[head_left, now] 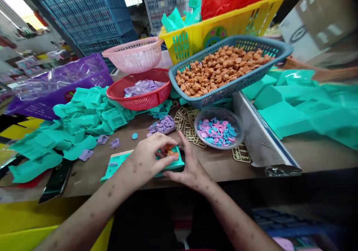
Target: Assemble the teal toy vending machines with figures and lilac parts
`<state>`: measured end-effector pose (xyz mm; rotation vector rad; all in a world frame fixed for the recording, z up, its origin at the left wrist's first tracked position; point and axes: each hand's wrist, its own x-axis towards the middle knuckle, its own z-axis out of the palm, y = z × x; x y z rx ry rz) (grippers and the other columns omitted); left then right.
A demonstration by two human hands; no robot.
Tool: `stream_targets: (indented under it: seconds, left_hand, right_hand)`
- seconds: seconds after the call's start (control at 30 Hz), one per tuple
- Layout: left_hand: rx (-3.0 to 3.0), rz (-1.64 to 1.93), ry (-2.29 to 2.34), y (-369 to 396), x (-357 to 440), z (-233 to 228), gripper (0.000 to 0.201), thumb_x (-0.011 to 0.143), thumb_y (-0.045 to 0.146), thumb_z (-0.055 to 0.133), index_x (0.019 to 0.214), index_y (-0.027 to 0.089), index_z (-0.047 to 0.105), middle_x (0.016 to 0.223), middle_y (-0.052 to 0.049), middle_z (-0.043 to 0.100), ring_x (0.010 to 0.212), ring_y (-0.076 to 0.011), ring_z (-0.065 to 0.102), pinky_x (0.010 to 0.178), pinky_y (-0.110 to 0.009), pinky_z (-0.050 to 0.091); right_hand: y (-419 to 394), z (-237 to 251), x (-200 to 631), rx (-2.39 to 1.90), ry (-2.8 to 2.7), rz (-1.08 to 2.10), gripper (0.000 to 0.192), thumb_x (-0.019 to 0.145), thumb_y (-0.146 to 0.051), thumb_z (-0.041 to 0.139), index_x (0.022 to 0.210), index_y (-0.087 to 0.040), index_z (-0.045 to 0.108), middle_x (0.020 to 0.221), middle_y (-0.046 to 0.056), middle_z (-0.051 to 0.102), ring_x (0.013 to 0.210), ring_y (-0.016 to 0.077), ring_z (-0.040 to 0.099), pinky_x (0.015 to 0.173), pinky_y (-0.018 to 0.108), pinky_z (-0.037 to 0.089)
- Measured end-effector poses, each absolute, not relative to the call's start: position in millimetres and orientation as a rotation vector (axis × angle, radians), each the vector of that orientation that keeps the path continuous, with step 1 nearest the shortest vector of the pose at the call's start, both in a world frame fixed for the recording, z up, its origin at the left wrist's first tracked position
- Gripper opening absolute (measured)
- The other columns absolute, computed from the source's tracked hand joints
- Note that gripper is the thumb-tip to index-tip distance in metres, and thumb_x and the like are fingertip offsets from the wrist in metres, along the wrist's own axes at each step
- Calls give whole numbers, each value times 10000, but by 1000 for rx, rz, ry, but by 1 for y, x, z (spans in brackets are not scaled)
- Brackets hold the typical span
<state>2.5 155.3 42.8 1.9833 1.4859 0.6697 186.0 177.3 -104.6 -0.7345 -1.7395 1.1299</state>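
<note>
My left hand (148, 156) is closed over small orange plastic pieces (171, 152), thumb and fingers pinched around them. These pieces sit at the right end of a teal plastic part (179, 162); the fingers hide how they rest in it. My right hand (191, 163) wraps that right end, with its thumb and fingers on either side. To the left, beneath my left wrist, more teal plastic (123, 160) shows, bearing a small lilac piece (112, 164). Whether both teal areas belong to one part is hidden. Just beyond my hands lies a pile of lilac pieces (163, 125).
A clear bowl (239, 133) of pink and blue bits stands ahead right, beside gold frames (242, 154). Behind are a blue-grey basket (201, 101) of orange pieces and a red basket (131, 103). Teal parts (86, 120) heap left; a cardboard wall (251, 131) stands right.
</note>
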Motion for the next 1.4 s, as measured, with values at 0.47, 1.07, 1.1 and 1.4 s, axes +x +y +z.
stream_targets:
  seconds: [0.47, 1.07, 1.1, 1.4]
  left_hand:
    - [1455, 896, 1760, 112, -96, 64, 305, 928, 482, 808, 1129, 254, 790, 976, -30, 791, 747, -198, 754, 690, -326, 647]
    - [2084, 1078, 1539, 204, -31, 125, 274, 991, 559, 765, 1151, 360, 865, 1229, -41, 814, 1093, -269, 779, 892, -373, 670]
    - [2149, 1074, 1449, 221, -12, 133, 281, 1000, 531, 758, 1169, 332, 860, 1243, -48, 815, 1111, -265, 775, 934, -380, 661]
    - [2469, 743, 1789, 369, -5, 162, 288, 1109, 294, 539, 1243, 163, 757, 1296, -120, 790, 1160, -232, 734, 1071, -390, 574]
  right_hand:
    - [175, -105, 189, -777, -1813, 1064, 961, 964, -381, 831, 1756, -358, 287, 1673, 137, 544, 1556, 362, 545, 1310, 635, 443]
    - [177, -102, 188, -797, -1875, 1013, 913, 875, -410, 868, 1680, -324, 446, 1642, 135, 579, 1524, 373, 571, 1278, 585, 491]
    - [177, -102, 187, -791, -1876, 1004, 914, 874, -413, 865, 1680, -326, 443, 1640, 134, 580, 1525, 374, 570, 1277, 586, 493]
    - [178, -115, 190, -735, -1923, 880, 867, 938, -416, 819, 1703, -389, 410, 1654, 113, 586, 1510, 404, 603, 1244, 627, 545]
